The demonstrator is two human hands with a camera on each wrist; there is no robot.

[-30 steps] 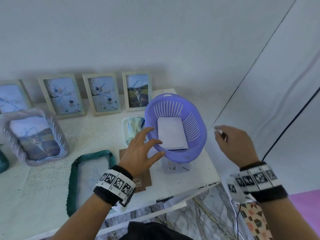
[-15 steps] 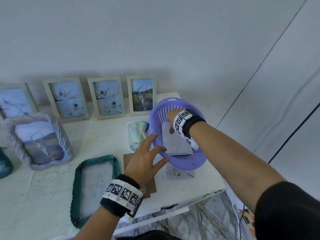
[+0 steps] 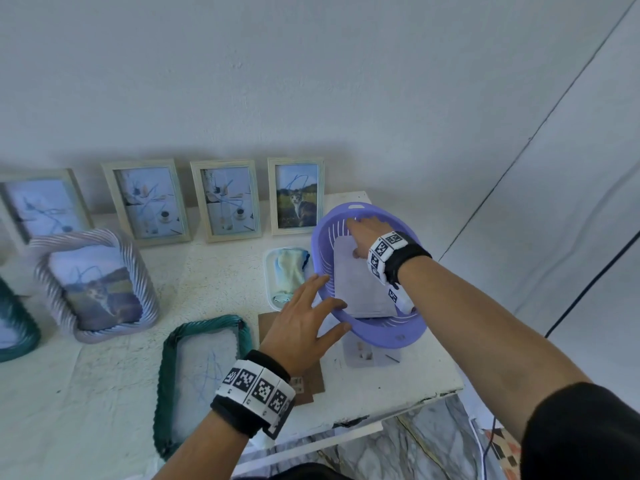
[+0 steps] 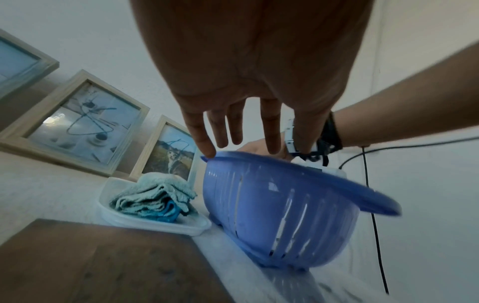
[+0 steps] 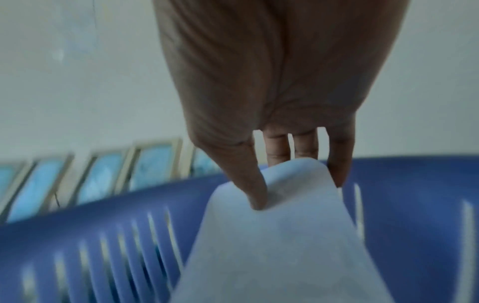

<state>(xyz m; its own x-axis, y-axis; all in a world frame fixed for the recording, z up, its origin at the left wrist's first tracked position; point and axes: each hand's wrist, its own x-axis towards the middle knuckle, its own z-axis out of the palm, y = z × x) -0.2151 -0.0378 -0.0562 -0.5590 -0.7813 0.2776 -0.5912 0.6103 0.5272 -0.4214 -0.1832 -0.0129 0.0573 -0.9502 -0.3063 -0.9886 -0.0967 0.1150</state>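
Though on table (image 3: 214, 278), basket (image 3: 384, 336) near edge.

A purple slotted basket (image 3: 372, 336) stands by the tabletop's (image 3: 114, 375) right edge, near its far right corner, with a white sheet (image 3: 360, 289) lying inside. The right hand (image 3: 365, 235) reaches into the basket, thumb on the sheet's far end. The left hand (image 3: 301, 327), fingers spread, touches the basket's near left rim. Just left of the basket lies a white tray (image 3: 267, 278) with a folded cloth (image 3: 289, 271). 4 pale frames (image 3: 225, 199) stand along the far edge.
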